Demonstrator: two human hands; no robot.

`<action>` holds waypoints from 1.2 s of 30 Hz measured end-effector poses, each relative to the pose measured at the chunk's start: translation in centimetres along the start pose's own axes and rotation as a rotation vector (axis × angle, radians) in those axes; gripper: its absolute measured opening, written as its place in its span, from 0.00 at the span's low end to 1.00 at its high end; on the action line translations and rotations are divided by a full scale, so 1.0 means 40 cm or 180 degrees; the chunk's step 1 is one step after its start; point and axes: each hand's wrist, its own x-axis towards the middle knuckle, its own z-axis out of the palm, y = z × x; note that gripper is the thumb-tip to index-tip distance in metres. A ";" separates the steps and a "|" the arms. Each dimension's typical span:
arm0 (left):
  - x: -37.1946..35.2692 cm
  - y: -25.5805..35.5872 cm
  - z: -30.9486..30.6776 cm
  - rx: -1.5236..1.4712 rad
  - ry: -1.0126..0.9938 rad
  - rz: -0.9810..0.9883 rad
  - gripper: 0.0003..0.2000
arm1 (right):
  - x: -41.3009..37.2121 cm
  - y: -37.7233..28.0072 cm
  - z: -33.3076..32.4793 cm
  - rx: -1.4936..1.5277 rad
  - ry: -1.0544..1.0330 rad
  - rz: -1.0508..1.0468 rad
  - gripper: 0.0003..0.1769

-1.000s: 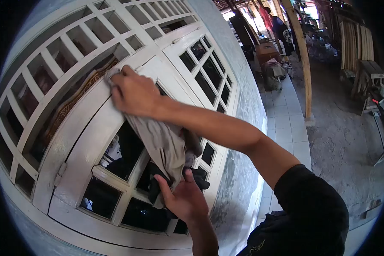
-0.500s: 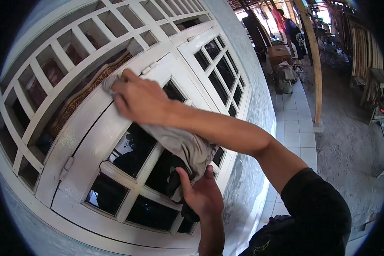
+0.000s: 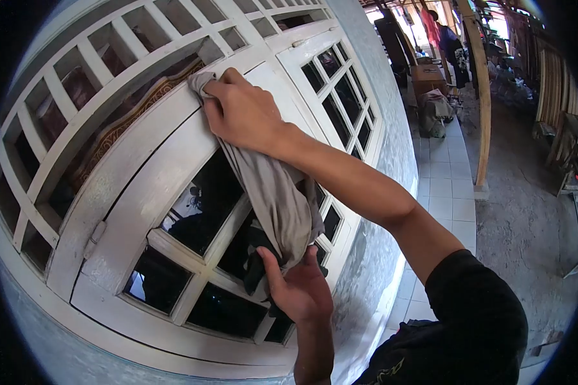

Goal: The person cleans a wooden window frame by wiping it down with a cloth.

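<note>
My right hand is closed around the upper end of a grey cloth, pressed near the top edge of a white window shutter. Between my two hands the cloth hangs stretched in long folds. Lower down, my left hand holds the cloth's bunched lower end, thumb to the left, other fingers partly hidden behind the fabric. A dark patterned piece of fabric shows beside that bunch. Dark glass panes sit in the shutter behind the cloth.
White lattice bars run above the shutter, with a carved brown panel behind them. A second paned shutter stands further right. Beyond the grey wall are a tiled ledge, a wooden post and a person in the background.
My right hand has moved right and slightly up along the shutter's top edge with the cloth. The cloth between my hands now hangs more steeply. My left hand stays near the same spot.
</note>
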 end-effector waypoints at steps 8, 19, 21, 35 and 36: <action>0.003 -0.041 -0.001 0.0100 0.0096 -0.0137 0.23 | -0.014 -0.015 -0.004 -0.0144 -0.0291 -0.0642 0.08; 0.013 -0.045 -0.006 -0.0284 -0.0023 -0.0241 0.22 | 0.010 -0.014 -0.014 -0.0326 -0.0566 -0.0299 0.10; 0.010 -0.028 0.007 -0.0285 -0.0023 -0.0166 0.22 | 0.009 0.013 0.004 -0.0138 -0.0138 -0.0134 0.09; 0.006 -0.021 0.017 0.0008 0.0108 -0.0168 0.19 | -0.008 -0.030 0.013 -0.0189 -0.0232 -0.0234 0.08; 0.007 -0.031 0.017 -0.0047 0.0154 -0.0214 0.19 | -0.021 -0.056 0.018 -0.0099 -0.0395 -0.0396 0.07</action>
